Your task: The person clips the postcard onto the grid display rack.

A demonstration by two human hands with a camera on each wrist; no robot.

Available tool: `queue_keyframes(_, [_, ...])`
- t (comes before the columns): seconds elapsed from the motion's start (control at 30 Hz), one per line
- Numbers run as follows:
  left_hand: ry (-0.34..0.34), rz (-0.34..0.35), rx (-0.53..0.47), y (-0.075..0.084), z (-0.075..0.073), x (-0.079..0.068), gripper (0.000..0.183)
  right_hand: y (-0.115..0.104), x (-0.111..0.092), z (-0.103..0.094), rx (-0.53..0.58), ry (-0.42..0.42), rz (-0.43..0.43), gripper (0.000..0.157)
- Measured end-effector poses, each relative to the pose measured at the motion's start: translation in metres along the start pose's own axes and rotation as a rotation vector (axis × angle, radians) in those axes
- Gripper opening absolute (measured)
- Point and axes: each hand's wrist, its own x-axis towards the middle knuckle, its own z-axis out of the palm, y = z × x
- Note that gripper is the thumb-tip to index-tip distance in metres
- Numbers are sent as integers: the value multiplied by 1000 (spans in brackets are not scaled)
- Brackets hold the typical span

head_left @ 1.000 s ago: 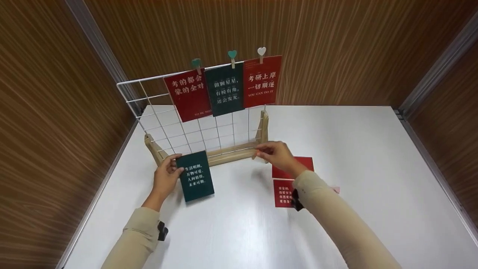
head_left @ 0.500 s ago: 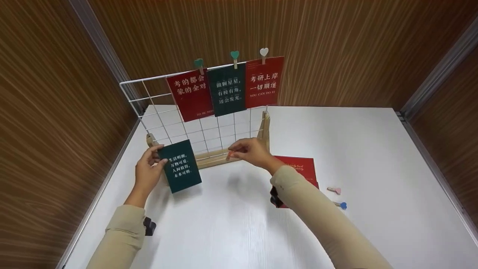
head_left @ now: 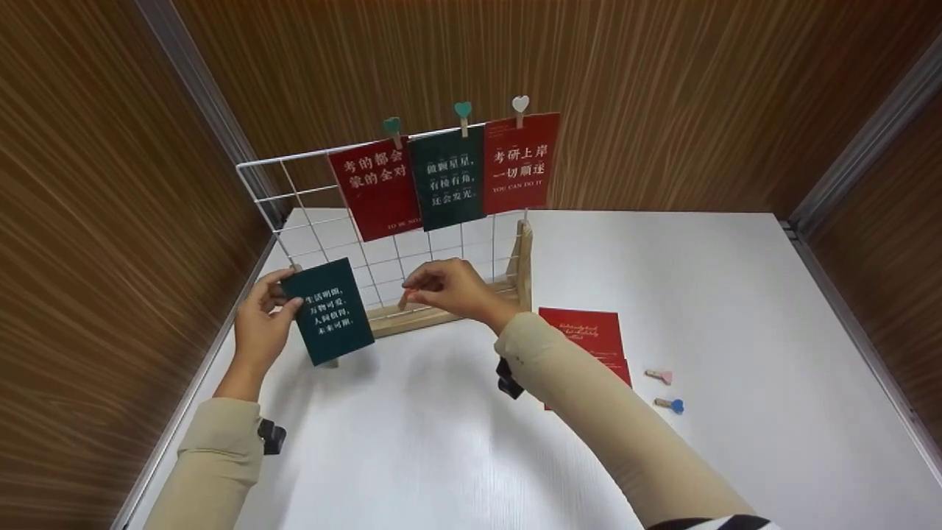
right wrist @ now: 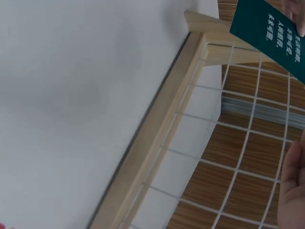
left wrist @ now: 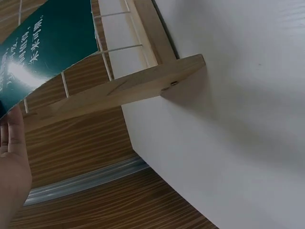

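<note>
My left hand (head_left: 261,316) pinches a dark green card (head_left: 331,313) by its left edge, in front of the lower left of a white wire grid (head_left: 268,199). White lettering shows on the card, which also appears in the left wrist view. Level with the grid's lower part, my right hand (head_left: 456,288) holds a small clothespin (head_left: 404,297) with an orange-red end between thumb and fingers. Two red cards (head_left: 372,191) (head_left: 519,165) and a green card (head_left: 447,180) hang from the grid's top bar, each under a heart-topped clothespin (head_left: 463,114).
A wooden base (head_left: 419,318) carries the grid on the white table (head_left: 706,294). Red cards (head_left: 581,329) lie partly under my right forearm. Right of them are a pink heart clothespin (head_left: 660,376) and a blue heart clothespin (head_left: 670,405). Wood-grain walls (head_left: 662,103) surround the table.
Both hands have moved left and slightly up, the left with the green card, the right with the clothespin. The pink and blue clothespins have come into fuller view as the right forearm shifted.
</note>
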Motion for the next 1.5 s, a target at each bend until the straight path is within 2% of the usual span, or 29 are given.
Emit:
queue_keyframes(0.3, [74, 67, -27, 18, -16, 15, 42, -29, 19, 0, -59, -18, -68, 20])
queue_keyframes(0.43, [110, 81, -20, 29, -19, 22, 41, -42, 27, -2, -66, -20, -64, 22])
queue_keyframes(0.6, [144, 95, 5, 40, -21, 33, 40, -60, 36, -7, -80, 2, -68, 22])
queue_keyframes(0.8, [174, 122, -16, 53, -25, 43, 39, -83, 46, -16, -102, 37, -114, 21])
queue_keyframes(0.93, [181, 141, -12, 62, -27, 48, 39, -98, 52, -22, -101, 53, -107, 21])
queue_keyframes(1.13, [176, 179, -23, 69, -28, 55, 39, -117, 57, -29, -155, 109, -112, 24])
queue_keyframes(1.3, [162, 174, -40, 75, -28, 60, 40, -133, 61, -33, -214, 173, -124, 24])
queue_keyframes(1.5, [187, 202, -33, 82, -28, 66, 38, -155, 68, -37, -257, 246, -140, 24])
